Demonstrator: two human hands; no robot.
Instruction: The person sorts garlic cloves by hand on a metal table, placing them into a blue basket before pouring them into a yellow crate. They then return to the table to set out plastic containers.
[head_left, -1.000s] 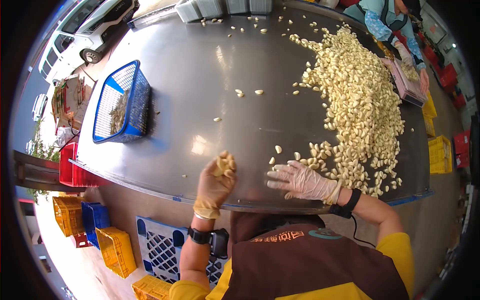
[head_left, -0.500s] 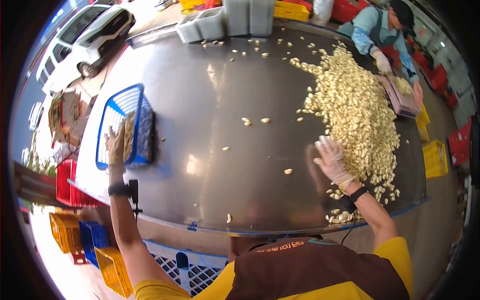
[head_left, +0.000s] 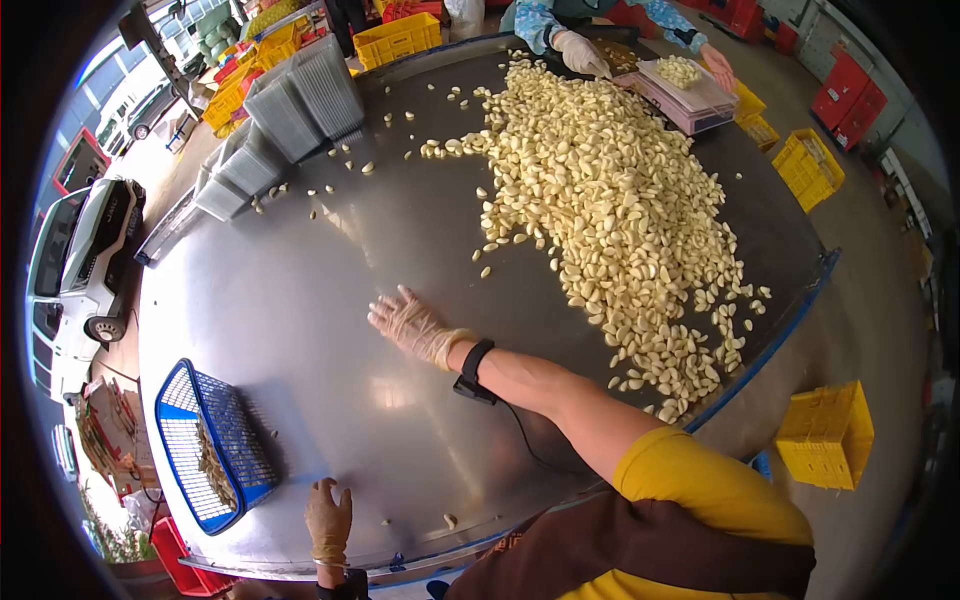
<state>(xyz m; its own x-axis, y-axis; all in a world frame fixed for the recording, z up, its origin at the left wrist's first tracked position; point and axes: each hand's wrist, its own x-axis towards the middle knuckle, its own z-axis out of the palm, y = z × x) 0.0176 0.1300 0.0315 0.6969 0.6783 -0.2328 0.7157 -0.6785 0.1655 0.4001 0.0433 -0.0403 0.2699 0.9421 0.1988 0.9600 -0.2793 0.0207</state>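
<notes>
In my head camera, garlic cloves point(head_left: 620, 190) lie heaped on the right side of the steel bench point(head_left: 520, 340), with a few strays scattered farther left. My right hand point(head_left: 415, 328), gloved, stretches across the middle of the bench, fingers spread wide, with nothing visible in them. My left hand point(head_left: 328, 520) is at the near edge, just beside a blue basket point(head_left: 240, 440); its fingers are partly bent, and I cannot tell whether they hold anything. Across the bench, a co-worker's gloved hand point(head_left: 580, 53) reaches beside the heap.
</notes>
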